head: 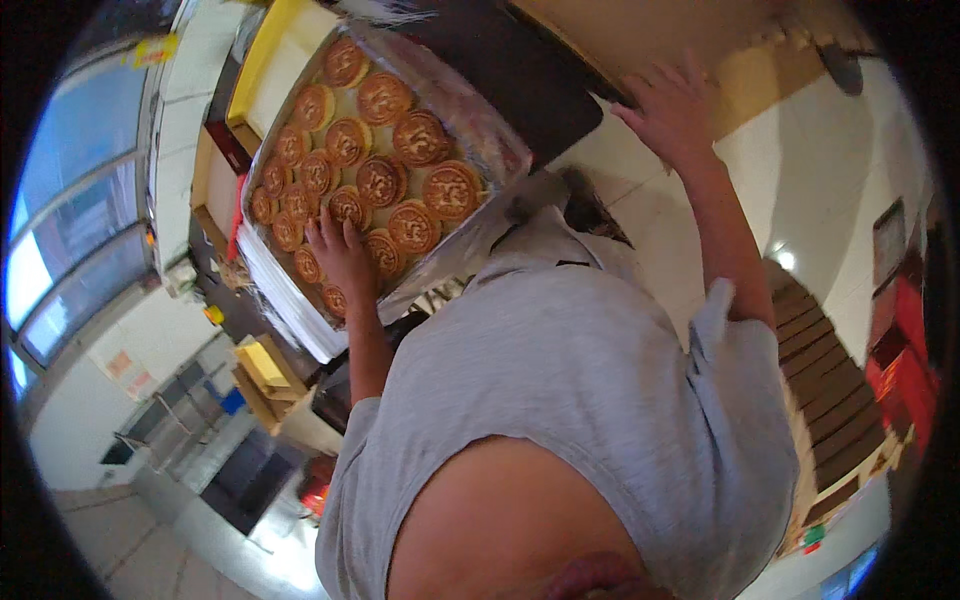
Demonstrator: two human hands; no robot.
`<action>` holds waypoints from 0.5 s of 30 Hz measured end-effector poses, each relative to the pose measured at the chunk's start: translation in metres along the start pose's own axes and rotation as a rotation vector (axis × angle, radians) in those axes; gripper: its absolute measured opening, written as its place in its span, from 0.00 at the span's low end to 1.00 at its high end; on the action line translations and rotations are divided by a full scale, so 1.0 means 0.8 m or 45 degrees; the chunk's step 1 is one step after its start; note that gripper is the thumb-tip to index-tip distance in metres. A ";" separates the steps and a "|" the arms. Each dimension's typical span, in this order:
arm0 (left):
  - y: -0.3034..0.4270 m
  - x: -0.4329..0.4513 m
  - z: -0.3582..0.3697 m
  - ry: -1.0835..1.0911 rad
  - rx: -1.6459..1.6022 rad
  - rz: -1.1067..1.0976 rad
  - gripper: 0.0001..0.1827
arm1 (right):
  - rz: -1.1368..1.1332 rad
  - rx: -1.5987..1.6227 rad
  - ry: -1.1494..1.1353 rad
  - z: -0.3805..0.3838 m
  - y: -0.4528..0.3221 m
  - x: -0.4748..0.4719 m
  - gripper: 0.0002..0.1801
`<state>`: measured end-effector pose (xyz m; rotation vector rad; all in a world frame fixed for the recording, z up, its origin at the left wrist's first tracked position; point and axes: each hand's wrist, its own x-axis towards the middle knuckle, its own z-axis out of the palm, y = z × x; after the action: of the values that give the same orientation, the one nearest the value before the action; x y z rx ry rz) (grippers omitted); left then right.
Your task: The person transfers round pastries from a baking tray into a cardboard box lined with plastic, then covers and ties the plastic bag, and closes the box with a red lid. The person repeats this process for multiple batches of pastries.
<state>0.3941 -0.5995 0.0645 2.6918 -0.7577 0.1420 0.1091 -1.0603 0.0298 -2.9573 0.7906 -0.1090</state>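
Observation:
A carton lined with clear plastic film (499, 142) stands before me, holding several round, golden-brown pastries with raised patterns, which look like mooncakes (381, 180). My left hand (337, 251) reaches into it, palm down, with its fingers apart and their tips on or just over the pastries at the near left. Whether it grips one cannot be told. Off to the right, my right hand (671, 112) is raised with spread fingers and holds nothing visible. It is by the edge of a brown surface (637, 37); contact is unclear.
Beyond the carton lies a dark tabletop (517, 82). A yellow-edged box (289, 60) and an open cardboard box (217, 180) adjoin the carton's left side. A brown slatted piece (825, 382) and red boxes (904, 367) stand to the right. Windows (79, 172) line the left.

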 end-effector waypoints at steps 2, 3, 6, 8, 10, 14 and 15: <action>-0.006 -0.011 0.009 0.073 0.242 0.150 0.27 | 0.018 0.028 0.011 0.010 -0.001 -0.003 0.21; -0.010 -0.013 0.012 0.062 0.253 0.167 0.26 | -0.005 0.022 0.062 0.013 -0.001 -0.003 0.21; -0.031 -0.013 0.018 0.038 0.315 0.241 0.26 | -0.067 0.129 0.208 0.015 0.005 -0.003 0.11; -0.045 -0.011 0.021 0.048 0.366 0.337 0.26 | -0.103 0.008 0.096 0.010 0.012 -0.004 0.14; -0.052 -0.012 0.025 0.059 0.506 0.335 0.26 | -0.153 -0.077 0.039 0.002 0.016 -0.003 0.16; -0.043 -0.019 0.033 0.214 0.320 0.182 0.24 | -0.314 0.024 0.142 -0.031 0.017 0.001 0.14; -0.037 -0.023 0.034 0.255 0.289 0.155 0.24 | -0.347 0.061 0.141 -0.045 0.019 0.004 0.13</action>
<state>0.3937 -0.5764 0.0267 2.7836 -0.8890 0.5492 0.1014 -1.0770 0.0640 -3.0167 0.3835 -0.3055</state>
